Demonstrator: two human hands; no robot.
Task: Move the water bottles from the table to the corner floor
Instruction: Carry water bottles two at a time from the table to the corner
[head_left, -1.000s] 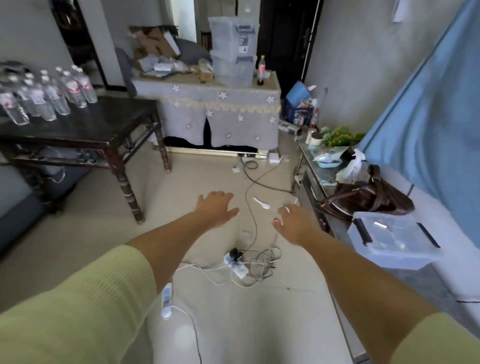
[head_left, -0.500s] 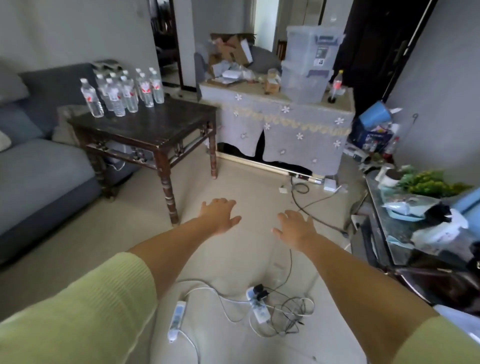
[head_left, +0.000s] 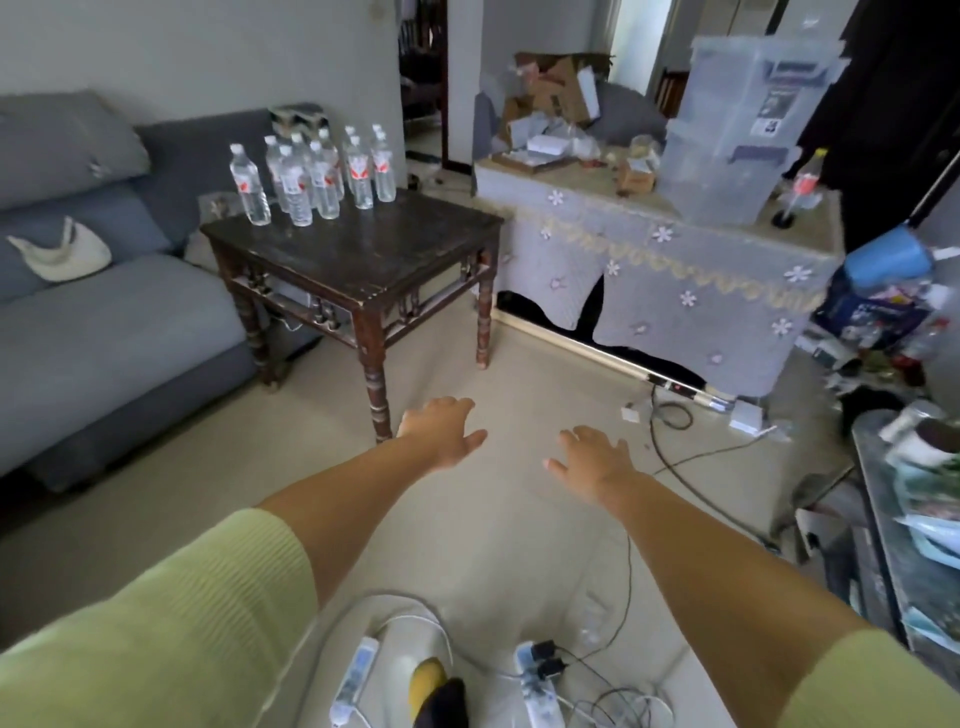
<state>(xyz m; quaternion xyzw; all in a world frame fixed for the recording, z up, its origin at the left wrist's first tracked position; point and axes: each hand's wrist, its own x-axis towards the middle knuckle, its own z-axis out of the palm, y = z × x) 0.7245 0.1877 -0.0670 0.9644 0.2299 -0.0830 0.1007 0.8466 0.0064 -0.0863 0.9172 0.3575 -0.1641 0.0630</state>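
A dark carved wooden table (head_left: 379, 254) carries clear plastic water bottles (head_left: 311, 174) clustered at its far-left corner.

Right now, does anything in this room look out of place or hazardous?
Yes: white power strips and tangled cables lie loose on the pale floor, a possible trip risk. The clear plastic water bottles stand upright on the dark wooden table.

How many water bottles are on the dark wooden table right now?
About 9 water bottles, all clustered upright at the far left corner of the dark table beside the sofa; they overlap, so one may be hidden.
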